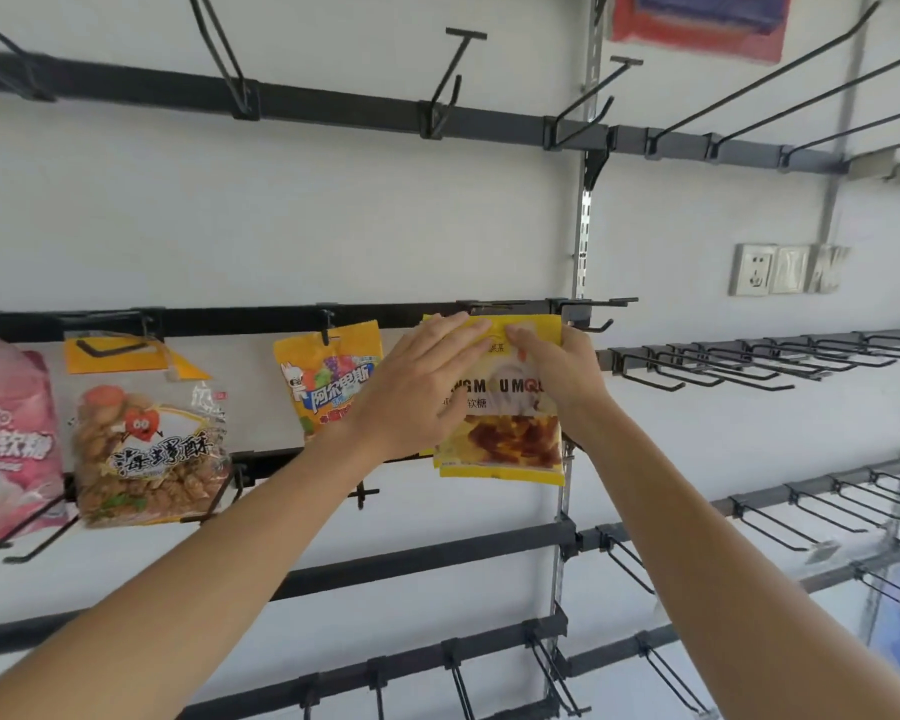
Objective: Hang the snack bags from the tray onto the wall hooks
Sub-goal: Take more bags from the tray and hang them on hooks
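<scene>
Both forearms come up from the bottom of the view and meet at the middle black rail on the white wall. We see the left hand lying flat on the front of the yellow snack bag, with its fingers rather straight and the tips at the top edge of the bag. The right hand grips the top right corner, one finger across the front and the others hidden behind the bag. The bag is held upright against the rail, its top just beside a black hook; we cannot tell if it already hangs on a hook. To the left on the same rail hang an orange candy bag, a clear bag of brown snacks and a pink bag. A wall socket sits further right.
</scene>
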The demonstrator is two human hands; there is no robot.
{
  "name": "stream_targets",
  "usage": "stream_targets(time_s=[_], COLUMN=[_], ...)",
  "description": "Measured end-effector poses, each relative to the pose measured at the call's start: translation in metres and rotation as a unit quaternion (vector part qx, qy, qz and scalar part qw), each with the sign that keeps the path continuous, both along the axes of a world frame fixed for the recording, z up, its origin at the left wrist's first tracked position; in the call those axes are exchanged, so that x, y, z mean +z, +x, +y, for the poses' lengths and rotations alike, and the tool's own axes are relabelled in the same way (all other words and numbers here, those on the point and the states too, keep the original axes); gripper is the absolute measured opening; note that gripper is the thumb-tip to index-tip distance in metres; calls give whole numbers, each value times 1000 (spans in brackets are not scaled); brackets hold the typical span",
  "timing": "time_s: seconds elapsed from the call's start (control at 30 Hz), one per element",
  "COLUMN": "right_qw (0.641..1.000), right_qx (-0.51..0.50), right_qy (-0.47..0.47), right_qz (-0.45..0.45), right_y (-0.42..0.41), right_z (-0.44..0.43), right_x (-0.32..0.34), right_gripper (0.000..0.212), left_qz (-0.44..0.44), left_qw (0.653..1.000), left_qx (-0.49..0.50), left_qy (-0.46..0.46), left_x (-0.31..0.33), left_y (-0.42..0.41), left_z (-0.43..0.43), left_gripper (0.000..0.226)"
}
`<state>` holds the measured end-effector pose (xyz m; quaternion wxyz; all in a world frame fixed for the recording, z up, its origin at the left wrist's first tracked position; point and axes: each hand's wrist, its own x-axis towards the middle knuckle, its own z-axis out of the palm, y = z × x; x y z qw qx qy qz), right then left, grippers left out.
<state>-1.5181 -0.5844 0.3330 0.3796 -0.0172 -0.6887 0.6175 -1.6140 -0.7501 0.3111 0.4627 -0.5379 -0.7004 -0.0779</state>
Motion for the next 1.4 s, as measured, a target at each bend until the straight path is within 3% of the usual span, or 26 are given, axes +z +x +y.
stream_targets(time_s=[0.4,0.53,0.67,0.73,0.83,0.93,1.0,1.13,1.4], right_qw=[997,996,998,997,951,851,830,859,858], right_qx=[63,71,39,-27,-245,-370,-352,-264,-201], right_qy=[-30,-14,12,51,189,365,427,439,461], right_qz=[-30,-48,-48,-54,-18,77,72,16,-101], right_y=[-9,-17,-30,-38,-45,-53,-59,-71,-64], right_z=[18,25,30,31,27,19,18,20,20], right_x=[5,-2,-7,-10,-19,-31,-39,-52,-52], right_gripper=[12,8,15,38,52,29,26,36,56], left_qz=[53,50,16,6,1,-13,-25,-63,-133], left_qw=[998,997,996,993,988,985,984,985,980], left_qx=[24,51,81,107,143,161,165,155,142], left_qy=[22,-8,-37,-54,-65,-55,-53,-42,-31], left_x=[7,6,3,3,3,-2,-5,-9,-12], left_y=[3,-2,-10,-14,-15,-15,-17,-29,-39], left_z=[6,7,7,7,13,21,24,24,31], left_gripper=[49,49,54,58,63,64,66,68,67])
